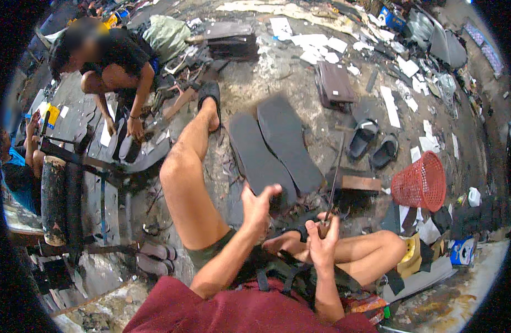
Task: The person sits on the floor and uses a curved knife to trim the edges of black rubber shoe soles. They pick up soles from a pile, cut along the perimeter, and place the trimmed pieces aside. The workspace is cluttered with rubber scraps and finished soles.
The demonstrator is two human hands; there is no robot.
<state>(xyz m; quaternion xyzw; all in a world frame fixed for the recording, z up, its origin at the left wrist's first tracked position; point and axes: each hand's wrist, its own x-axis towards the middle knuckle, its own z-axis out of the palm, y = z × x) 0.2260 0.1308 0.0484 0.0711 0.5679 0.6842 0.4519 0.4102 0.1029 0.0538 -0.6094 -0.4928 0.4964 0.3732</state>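
Observation:
Two dark grey sole-shaped foam pieces (256, 152) lie side by side in front of me, their long edges nearly touching. They look thick, perhaps stacked; I cannot tell how many layers. My left hand (257, 210) is closed on the near end of the left piece, thumb on top and fingers hidden beneath. To the right, my right hand (322, 241) grips a long thin dark rod-like tool (336, 172) that points up and away. Its tip looks slightly hooked or blurred. The rod stands just right of the soles, apart from them.
A red plastic basket (419, 180) and black slides (363, 139) sit to the right. A brown block (361, 183) lies nearer. Brown stacked slabs (334, 84) are beyond. A crouching co-worker (114, 72) handles slippers at far left, near a metal frame (72, 188).

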